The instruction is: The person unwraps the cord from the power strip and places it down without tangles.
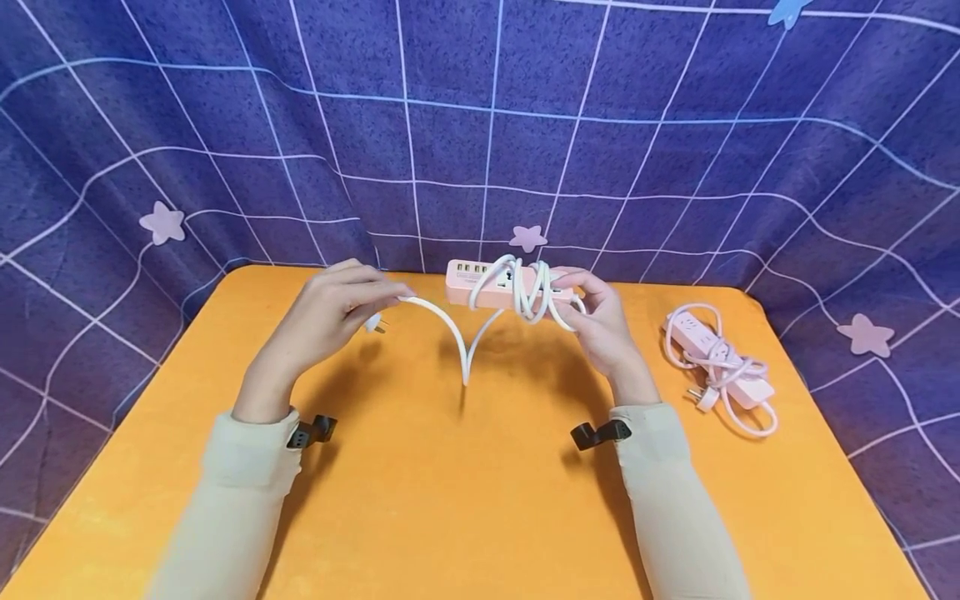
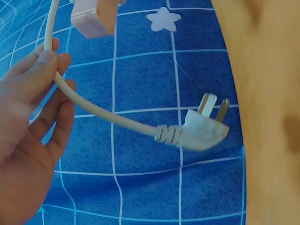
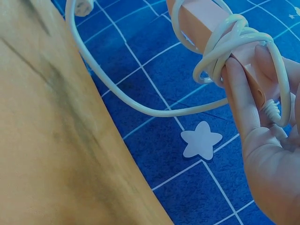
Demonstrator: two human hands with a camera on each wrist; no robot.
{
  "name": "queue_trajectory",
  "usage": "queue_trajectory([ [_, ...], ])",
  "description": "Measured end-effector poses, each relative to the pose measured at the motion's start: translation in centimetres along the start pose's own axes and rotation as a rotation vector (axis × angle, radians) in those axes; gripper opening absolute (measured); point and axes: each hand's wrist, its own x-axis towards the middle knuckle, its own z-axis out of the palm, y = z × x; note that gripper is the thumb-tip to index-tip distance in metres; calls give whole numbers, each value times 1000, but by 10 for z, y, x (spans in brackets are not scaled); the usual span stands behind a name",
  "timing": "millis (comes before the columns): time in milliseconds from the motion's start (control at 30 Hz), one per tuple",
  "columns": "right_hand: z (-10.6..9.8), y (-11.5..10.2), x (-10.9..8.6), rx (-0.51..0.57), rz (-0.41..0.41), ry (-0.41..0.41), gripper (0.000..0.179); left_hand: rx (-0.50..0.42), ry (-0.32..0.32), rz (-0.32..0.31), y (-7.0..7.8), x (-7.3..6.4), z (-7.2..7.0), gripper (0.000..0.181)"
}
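My right hand (image 1: 600, 321) holds the right end of a pink power strip (image 1: 461, 287) above the table. Its white cord (image 1: 531, 304) is wound several times around the strip's body. From there a loose length dips in a V and rises to my left hand (image 1: 330, 308), which pinches it between thumb and fingers. Beyond that pinch the plug (image 2: 201, 133) hangs free, its metal prongs showing in the left wrist view. In the right wrist view, my right fingers (image 3: 241, 93) lie along the strip's side, near where the cord enters it.
On the right of the orange table (image 1: 450, 500) lies a second power strip (image 1: 693, 333), wrapped in its own cord, its plug (image 1: 705, 398) beside it. A blue grid-patterned curtain (image 1: 450, 142) with star shapes surrounds the table's back and sides.
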Motion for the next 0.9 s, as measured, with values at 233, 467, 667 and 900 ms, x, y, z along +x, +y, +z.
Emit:
queue_trajectory([
  [233,-2,0,-1,14,-19,4,44,18,-46,51,-5,-10,-2,33],
  [467,-1,0,-1,4,-15,2,43,37,-113,140,-11,-16,-6,34],
  [667,0,0,-2,8,-12,15,43,166,-192,216,-23,-24,-9,40],
  [900,1,-1,-1,21,-12,4,43,233,-224,246,-37,-37,-20,47],
])
